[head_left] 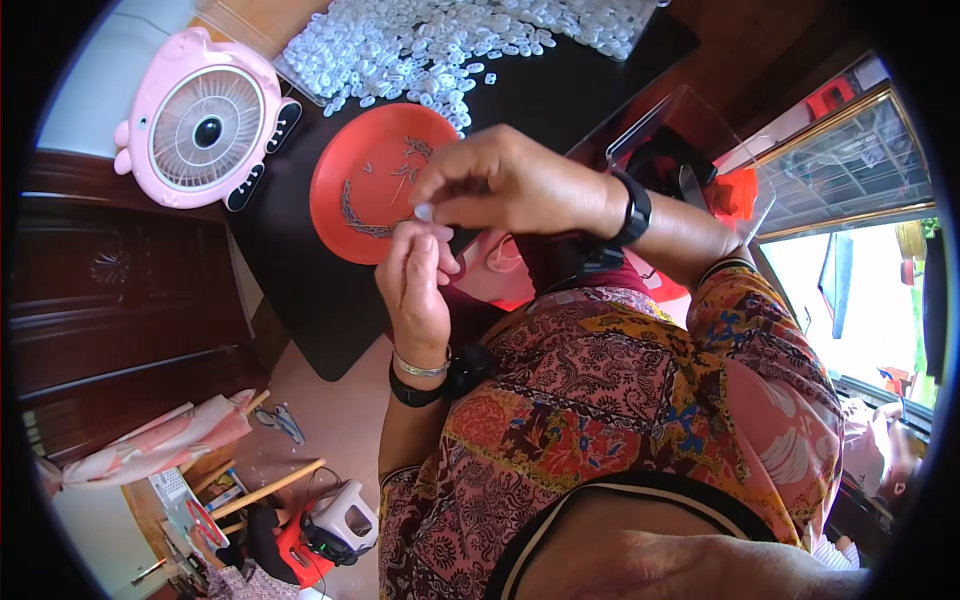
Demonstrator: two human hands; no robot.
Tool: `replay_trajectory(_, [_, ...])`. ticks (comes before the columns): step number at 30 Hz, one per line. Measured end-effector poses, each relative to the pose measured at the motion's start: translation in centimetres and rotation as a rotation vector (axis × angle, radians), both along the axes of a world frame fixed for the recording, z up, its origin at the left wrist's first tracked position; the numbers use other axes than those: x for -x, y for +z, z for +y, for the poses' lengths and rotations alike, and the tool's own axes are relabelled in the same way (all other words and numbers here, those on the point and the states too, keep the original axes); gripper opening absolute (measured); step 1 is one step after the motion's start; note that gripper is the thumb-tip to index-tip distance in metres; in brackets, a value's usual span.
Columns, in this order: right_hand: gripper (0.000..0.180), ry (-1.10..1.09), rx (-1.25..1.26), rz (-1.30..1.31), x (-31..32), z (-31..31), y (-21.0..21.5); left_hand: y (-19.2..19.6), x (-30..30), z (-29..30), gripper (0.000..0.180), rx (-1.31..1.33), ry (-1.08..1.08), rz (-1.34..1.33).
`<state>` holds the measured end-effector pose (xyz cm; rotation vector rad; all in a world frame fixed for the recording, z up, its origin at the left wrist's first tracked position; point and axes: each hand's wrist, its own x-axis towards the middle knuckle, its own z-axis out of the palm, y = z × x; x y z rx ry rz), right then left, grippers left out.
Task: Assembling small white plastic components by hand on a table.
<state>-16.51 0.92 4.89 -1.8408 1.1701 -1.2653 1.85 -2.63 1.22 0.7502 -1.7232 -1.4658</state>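
Note:
My left hand (412,285) and my right hand (505,185) meet over the near right edge of a round red-orange plate (330,200). A small whitish plastic piece (424,212) sits between their fingertips, pinched from both sides. Its exact shape is mostly covered by the fingers. Small grey metal pieces (352,212) lie in a curved band and in loose bits on the plate. Behind it spreads a large heap of small white oval plastic pieces (440,45), several of them loose near the plate's far rim.
A pink animal-shaped fan (208,130) stands left of the plate on the black table mat (310,310). To the right is a clear plastic bin (690,110) with dark and red things inside. Tools and a red-and-grey machine (335,530) are on the floor at lower left.

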Motion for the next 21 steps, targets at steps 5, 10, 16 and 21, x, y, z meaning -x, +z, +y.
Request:
replay_trajectory(5, [0.022, -0.075, 0.288, 0.178, -1.5, 1.1, -0.9, -0.5, 0.6, 0.7, 0.033, -0.072, 0.005, 0.067])
replay_trajectory(10, [0.024, -0.074, 0.292, 0.191, -1.6, 1.1, -1.3, -0.9, 0.3, 0.5, 0.032, -0.15, -0.034, 0.112])
replay_trajectory(16, [0.028, -0.126, 0.28, 0.315, -1.5, 1.7, -1.5, -1.1, 0.1, 0.4, 0.034, -0.185, -0.084, 0.123])
replay_trajectory(21, [0.03, -0.14, 0.343, 0.324, -1.4, 1.9, -2.2, -1.3, 0.1, 0.5, 0.037, -0.282, -0.101, 0.141])
